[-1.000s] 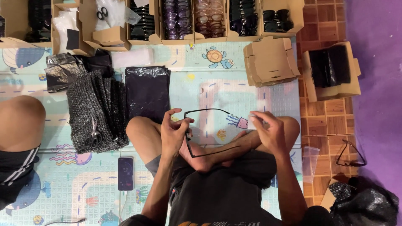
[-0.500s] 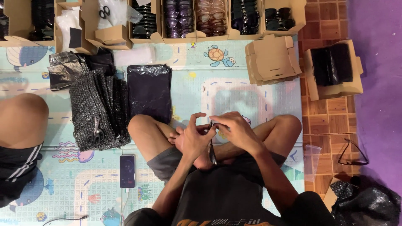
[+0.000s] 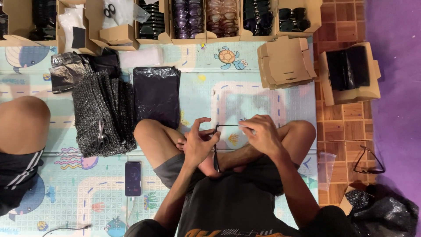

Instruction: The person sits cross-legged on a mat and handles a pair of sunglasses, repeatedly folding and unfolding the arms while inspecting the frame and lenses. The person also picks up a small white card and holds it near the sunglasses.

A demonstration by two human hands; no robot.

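I sit cross-legged on a patterned play mat [image 3: 245, 94]. Both hands hold a pair of black-framed glasses [image 3: 216, 147] above my lap. My left hand [image 3: 199, 142] pinches the frame near its hinge, and the front hangs edge-on downward. My right hand [image 3: 261, 134] grips the end of one temple arm, which stretches level between the two hands.
A stack of flat black bags [image 3: 156, 94] and a pile of black bubble wrap [image 3: 103, 112] with scissors [image 3: 101, 138] lie left of my knee. A phone [image 3: 133, 178] lies on the mat. Cardboard boxes of glasses [image 3: 206, 19] line the far edge. Folded boxes [image 3: 285, 61], another person's knee [image 3: 22, 123].
A second ago my hands were apart with the glasses spread open. They came together, and now one temple arm is stretched between them while the frame hangs edge-on.
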